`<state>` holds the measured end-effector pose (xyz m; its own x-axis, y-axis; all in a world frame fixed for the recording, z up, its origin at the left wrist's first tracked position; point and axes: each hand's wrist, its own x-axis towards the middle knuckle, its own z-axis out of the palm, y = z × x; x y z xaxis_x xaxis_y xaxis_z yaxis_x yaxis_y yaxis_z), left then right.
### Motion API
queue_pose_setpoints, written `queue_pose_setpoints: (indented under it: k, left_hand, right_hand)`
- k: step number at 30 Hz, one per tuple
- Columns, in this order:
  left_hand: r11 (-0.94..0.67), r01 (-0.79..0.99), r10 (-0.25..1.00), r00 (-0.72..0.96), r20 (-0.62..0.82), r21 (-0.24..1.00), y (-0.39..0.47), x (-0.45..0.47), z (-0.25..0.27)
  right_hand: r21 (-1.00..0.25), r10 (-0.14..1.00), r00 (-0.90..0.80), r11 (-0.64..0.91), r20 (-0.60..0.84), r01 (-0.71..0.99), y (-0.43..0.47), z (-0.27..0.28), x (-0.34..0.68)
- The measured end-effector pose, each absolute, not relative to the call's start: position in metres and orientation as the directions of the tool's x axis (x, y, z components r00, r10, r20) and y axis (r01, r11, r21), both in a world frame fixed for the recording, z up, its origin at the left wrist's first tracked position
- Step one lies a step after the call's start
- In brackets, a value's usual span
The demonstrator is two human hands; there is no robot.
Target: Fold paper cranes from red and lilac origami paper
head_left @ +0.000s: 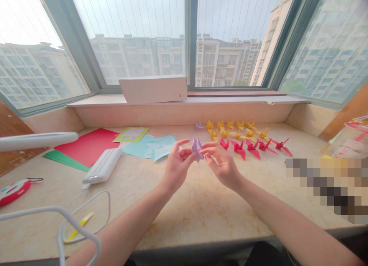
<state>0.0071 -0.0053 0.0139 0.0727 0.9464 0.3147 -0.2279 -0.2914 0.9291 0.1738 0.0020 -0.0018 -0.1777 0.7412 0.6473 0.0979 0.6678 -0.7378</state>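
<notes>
A folded piece of purple origami paper (197, 147) is held up above the middle of the counter, its narrow points running up and down. My left hand (180, 162) pinches it from the left between thumb and fingers. From the right, the fingertips of my right hand (220, 162) close on its other edge. Behind my hands stands a finished purple paper crane (198, 125). Several yellow paper cranes (230, 124) form rows to its right, with several red paper cranes (253, 146) in front of them. My right hand partly covers the nearest red one.
Red paper (89, 145), green paper (64, 161) and light blue paper (136, 147) lie at left. Near them are a white power bank (103, 166) and its looping cable (107, 208). A white box (153, 90) stands on the sill. A clear container (349, 139) sits far right.
</notes>
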Motion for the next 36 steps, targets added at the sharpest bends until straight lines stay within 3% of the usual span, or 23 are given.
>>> queue_pose_setpoints:
  k: [7, 15, 22, 26, 36]
  left_hand:
    - [-0.279, -0.168, 0.952, 0.078, 0.295, 0.946, -0.007, 0.009, 0.012]
    - [-0.268, -0.208, 0.952, 0.096, 0.292, 0.941, -0.007, 0.01, 0.011]
    - [-0.281, -0.274, 0.944, 0.093, 0.316, 0.92, -0.008, 0.01, 0.013]
    - [-0.329, -0.193, 0.936, 0.059, 0.346, 0.924, -0.009, 0.009, 0.013]
    - [-0.253, -0.243, 0.946, 0.14, 0.292, 0.936, -0.012, 0.009, 0.016]
  right_hand:
    - [-0.876, 0.864, -0.149, 0.469, 0.481, -0.113, 0.007, -0.003, 0.169]
    - [-0.903, 0.889, -0.169, 0.405, 0.426, -0.144, 0.01, -0.003, 0.171]
    - [-0.861, 0.823, -0.256, 0.474, 0.507, -0.183, 0.006, 0.005, 0.175]
    - [-0.852, 0.797, -0.3, 0.5, 0.524, -0.157, 0.004, 0.007, 0.178]
    - [-0.831, 0.8, -0.224, 0.53, 0.556, -0.171, 0.006, 0.001, 0.175]
